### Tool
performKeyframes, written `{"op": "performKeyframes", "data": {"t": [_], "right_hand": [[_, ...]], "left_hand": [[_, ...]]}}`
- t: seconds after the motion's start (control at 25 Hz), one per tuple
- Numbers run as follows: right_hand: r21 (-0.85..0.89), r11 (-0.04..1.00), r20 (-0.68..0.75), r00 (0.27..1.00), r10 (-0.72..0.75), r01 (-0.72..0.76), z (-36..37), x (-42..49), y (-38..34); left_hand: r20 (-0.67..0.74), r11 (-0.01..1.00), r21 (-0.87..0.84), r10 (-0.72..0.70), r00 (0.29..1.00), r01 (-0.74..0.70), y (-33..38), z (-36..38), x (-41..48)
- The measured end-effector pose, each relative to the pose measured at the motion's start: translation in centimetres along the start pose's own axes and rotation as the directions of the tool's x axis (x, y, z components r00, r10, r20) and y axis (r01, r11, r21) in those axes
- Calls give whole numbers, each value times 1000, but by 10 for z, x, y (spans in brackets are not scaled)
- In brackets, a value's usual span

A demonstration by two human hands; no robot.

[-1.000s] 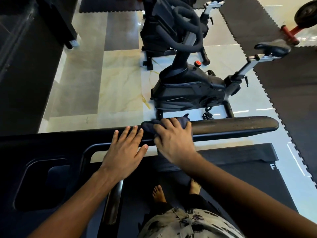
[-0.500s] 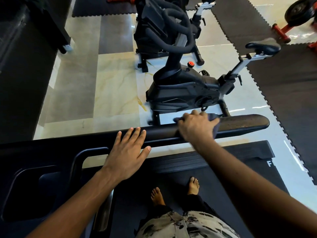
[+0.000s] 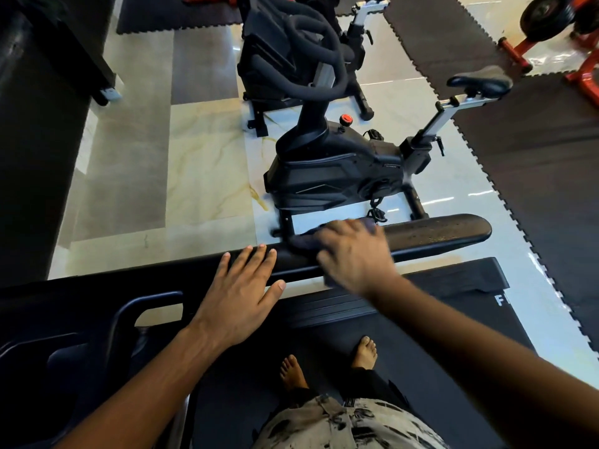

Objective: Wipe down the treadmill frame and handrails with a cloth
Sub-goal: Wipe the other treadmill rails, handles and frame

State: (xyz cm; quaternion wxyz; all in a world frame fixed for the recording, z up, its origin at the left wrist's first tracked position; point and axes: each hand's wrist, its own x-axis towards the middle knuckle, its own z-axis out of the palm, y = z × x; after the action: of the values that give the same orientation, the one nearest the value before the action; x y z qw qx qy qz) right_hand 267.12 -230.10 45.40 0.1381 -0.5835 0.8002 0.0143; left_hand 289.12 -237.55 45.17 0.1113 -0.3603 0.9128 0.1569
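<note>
Dark cloth (image 3: 303, 243) under blurred right hand (image 3: 353, 256), grip unclear | left hand (image 3: 241, 296) flat on handrail (image 3: 437, 233), empty

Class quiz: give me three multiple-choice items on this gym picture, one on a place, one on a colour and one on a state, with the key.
1. Where does the left hand rest? A on the treadmill handrail; B on a dumbbell; C on a water bottle.
2. What colour is the knob on the exercise bike? A green; B red; C white.
3. How is the right hand? A hanging empty; B in a bare fist; C holding the cloth on the handrail.
Key: A, its fingers lie flat on the rail; B, the knob is red against the black body; C, dark cloth shows beneath its fingers.
</note>
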Motion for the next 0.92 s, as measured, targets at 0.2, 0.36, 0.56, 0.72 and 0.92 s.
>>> {"op": "performKeyframes", "data": {"t": [0.2,0.36,0.56,0.72,0.92], "right_hand": [[-13,967,4,967,255,-255,-2,8,6],[-1,989,-22,989,149,-149,-8,5,45],[-6,988,-67,986,151,-151,7,-4,23],[20,915,-39,914,404,-404,-21,7,95],[-10,999,-18,999,31,-31,2,-15,60]], "left_hand": [[29,999,10,36,999,-37,12,0,10],[37,999,30,33,999,-34,18,3,16],[35,999,19,33,999,-34,30,1,20],[56,999,12,51,997,-52,42,0,26],[45,998,4,67,997,-67,59,2,36]]}}
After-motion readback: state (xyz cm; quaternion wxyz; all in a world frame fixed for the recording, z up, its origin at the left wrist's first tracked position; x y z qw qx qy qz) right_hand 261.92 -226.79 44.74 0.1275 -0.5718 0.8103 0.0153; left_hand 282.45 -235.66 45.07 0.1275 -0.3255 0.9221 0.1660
